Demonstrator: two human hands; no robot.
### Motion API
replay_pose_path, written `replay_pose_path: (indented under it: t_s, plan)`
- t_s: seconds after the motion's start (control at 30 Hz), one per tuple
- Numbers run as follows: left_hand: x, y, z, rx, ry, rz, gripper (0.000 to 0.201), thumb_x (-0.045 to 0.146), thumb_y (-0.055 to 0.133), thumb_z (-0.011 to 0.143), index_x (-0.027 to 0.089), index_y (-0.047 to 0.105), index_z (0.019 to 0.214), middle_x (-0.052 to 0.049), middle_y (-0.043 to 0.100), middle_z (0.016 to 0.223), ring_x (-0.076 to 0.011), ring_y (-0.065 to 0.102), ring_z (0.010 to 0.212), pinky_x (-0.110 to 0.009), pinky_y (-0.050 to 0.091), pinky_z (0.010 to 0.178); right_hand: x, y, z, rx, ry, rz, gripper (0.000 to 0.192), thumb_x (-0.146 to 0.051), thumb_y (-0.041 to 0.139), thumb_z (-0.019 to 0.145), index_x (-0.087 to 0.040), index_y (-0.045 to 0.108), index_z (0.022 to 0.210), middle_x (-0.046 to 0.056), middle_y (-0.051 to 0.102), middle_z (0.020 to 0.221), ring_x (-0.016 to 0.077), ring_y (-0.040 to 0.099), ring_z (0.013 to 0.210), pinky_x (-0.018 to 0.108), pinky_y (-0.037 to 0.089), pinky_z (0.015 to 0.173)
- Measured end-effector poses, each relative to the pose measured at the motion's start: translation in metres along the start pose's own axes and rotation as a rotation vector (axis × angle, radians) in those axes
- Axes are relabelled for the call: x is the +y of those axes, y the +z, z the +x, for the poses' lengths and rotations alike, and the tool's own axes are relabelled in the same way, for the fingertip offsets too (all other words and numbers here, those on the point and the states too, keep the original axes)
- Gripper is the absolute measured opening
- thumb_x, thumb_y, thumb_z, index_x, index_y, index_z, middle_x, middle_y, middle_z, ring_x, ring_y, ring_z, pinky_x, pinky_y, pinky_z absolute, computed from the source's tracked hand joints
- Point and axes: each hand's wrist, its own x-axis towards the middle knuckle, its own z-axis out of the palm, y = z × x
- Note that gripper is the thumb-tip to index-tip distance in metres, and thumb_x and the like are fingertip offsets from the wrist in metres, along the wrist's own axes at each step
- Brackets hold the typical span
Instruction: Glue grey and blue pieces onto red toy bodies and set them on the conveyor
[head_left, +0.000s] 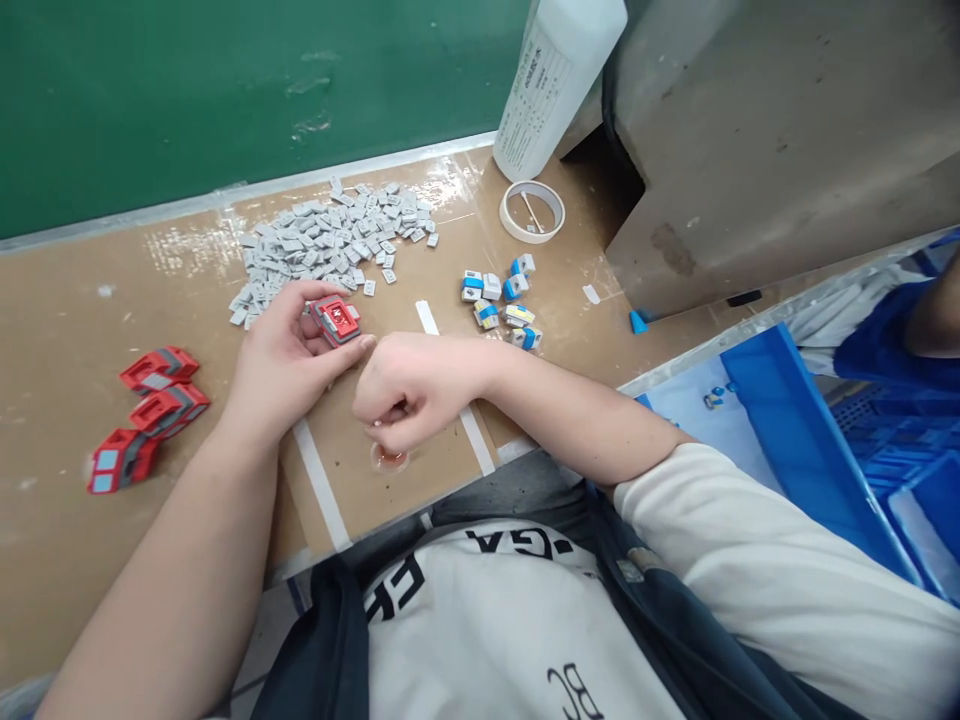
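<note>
Closest to me, my right grip [409, 392] is curled over a small clear dish [388, 459] of reddish liquid near the counter's [187, 300] edge, partly hiding it; the fingers are tucked under, so I can't tell whether they pinch anything. Just ahead, my left grip [296, 345] is closed around a red-and-grey piece [337, 318], thumb on one side, fingers on the other, its recessed face turned up. A few similar red pieces [157, 408] lie grouped to my left, grey bands in place; these look further along. Farther right sits a cluster of blue-and-white pieces [472, 287]. Beyond my left grip spreads a big heap of loose grey tiles [322, 245], so I judge much is left. Past the cluster, a tape roll [532, 238] rings a cotton swab [531, 210], and a white bottle [551, 90] stands behind. That heap crowds my left grip; my right forearm crosses the near side, leaving the bottle clear of both grips.
</note>
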Motion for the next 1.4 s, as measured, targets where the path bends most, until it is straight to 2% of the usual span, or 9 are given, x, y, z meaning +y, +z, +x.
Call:
replay_pose_path:
  t_s: [0.1, 0.37, 0.57, 0.63, 0.8, 0.83, 0.9, 1.03, 1.4]
  plan:
    - [0.0, 0.0, 0.0, 0.002, 0.002, 0.0, 0.061, 0.042, 0.096, 0.071, 0.023, 0.068, 0.122, -0.002, 0.073, 0.099, -0.0171, 0.069, 0.082, -0.028, 0.058, 0.071, 0.002, 0.002, 0.002, -0.048, 0.016, -0.027, 0.042, -0.006, 0.065, 0.086, -0.022, 0.032, 0.064, -0.007, 0.051, 0.061, 0.0086, 0.037, 0.059, 0.026, 0.03, 0.063]
    - [-0.004, 0.0, 0.0, 0.002, 0.016, 0.047, 0.063, 0.044, 0.093, 0.072, 0.024, 0.068, 0.126, -0.003, 0.071, 0.102, -0.0178, 0.069, 0.082, -0.028, 0.059, 0.071, 0.0, 0.001, 0.003, -0.078, 0.039, -0.062, 0.046, -0.008, 0.067, 0.085, -0.022, 0.029, 0.063, -0.008, 0.041, 0.059, 0.0088, 0.032, 0.059, 0.028, 0.026, 0.062]
    - [-0.001, 0.0, -0.001, 0.001, 0.0, 0.062, 0.06, 0.043, 0.09, 0.073, 0.024, 0.067, 0.125, -0.003, 0.071, 0.101, -0.0186, 0.071, 0.083, -0.028, 0.06, 0.072, 0.001, -0.001, 0.0, -0.06, 0.015, 0.011, 0.043, -0.009, 0.063, 0.091, -0.022, 0.031, 0.064, -0.008, 0.04, 0.06, 0.0074, 0.033, 0.06, 0.024, 0.032, 0.062]
    - [-0.001, 0.0, -0.001, -0.007, -0.007, 0.062, 0.059, 0.043, 0.09, 0.072, 0.025, 0.067, 0.124, -0.003, 0.072, 0.101, -0.0187, 0.071, 0.082, -0.028, 0.06, 0.07, 0.004, -0.004, -0.003, 0.061, 0.035, 0.032, 0.041, -0.01, 0.057, 0.095, -0.022, 0.031, 0.065, -0.007, 0.036, 0.06, 0.0073, 0.033, 0.061, 0.023, 0.035, 0.064]
    - [-0.006, -0.001, -0.001, -0.053, -0.027, 0.061, 0.065, 0.045, 0.095, 0.068, 0.024, 0.068, 0.124, -0.003, 0.075, 0.095, -0.0194, 0.072, 0.074, -0.029, 0.059, 0.064, 0.024, -0.009, -0.006, 0.716, 0.183, -0.103, 0.041, -0.023, 0.049, 0.103, -0.024, 0.026, 0.069, -0.005, 0.029, 0.066, 0.008, 0.033, 0.065, 0.023, 0.034, 0.065]
    - [-0.007, -0.001, -0.001, -0.056, -0.027, 0.071, 0.066, 0.046, 0.096, 0.068, 0.025, 0.069, 0.125, -0.002, 0.075, 0.093, -0.0194, 0.071, 0.072, -0.029, 0.059, 0.063, 0.029, -0.008, -0.005, 0.806, 0.199, -0.134, 0.041, -0.027, 0.048, 0.104, -0.024, 0.025, 0.07, -0.005, 0.029, 0.066, 0.0083, 0.034, 0.066, 0.024, 0.034, 0.066]
    - [-0.008, -0.001, -0.002, -0.06, -0.02, 0.096, 0.065, 0.046, 0.096, 0.07, 0.025, 0.069, 0.125, -0.002, 0.075, 0.09, -0.0193, 0.071, 0.071, -0.028, 0.058, 0.063, 0.036, -0.008, -0.003, 0.903, 0.226, -0.179, 0.041, -0.031, 0.047, 0.105, -0.024, 0.025, 0.072, -0.004, 0.029, 0.068, 0.0088, 0.035, 0.067, 0.024, 0.034, 0.067]
    - [-0.007, -0.001, -0.002, -0.058, 0.0, 0.141, 0.06, 0.047, 0.095, 0.071, 0.026, 0.071, 0.122, 0.001, 0.072, 0.082, -0.0172, 0.066, 0.064, -0.027, 0.053, 0.057, 0.039, -0.005, 0.0, 0.944, 0.245, -0.222, 0.041, -0.035, 0.047, 0.107, -0.024, 0.026, 0.073, -0.004, 0.029, 0.069, 0.0095, 0.035, 0.069, 0.025, 0.034, 0.069]
    - [-0.003, -0.001, -0.004, -0.053, 0.018, 0.207, 0.055, 0.05, 0.094, 0.074, 0.028, 0.073, 0.12, 0.002, 0.069, 0.081, -0.0178, 0.064, 0.064, -0.028, 0.052, 0.059, 0.041, -0.005, 0.003, 0.876, 0.262, -0.22, 0.042, -0.033, 0.051, 0.105, -0.024, 0.025, 0.073, -0.005, 0.029, 0.069, 0.0104, 0.033, 0.07, 0.026, 0.032, 0.07]
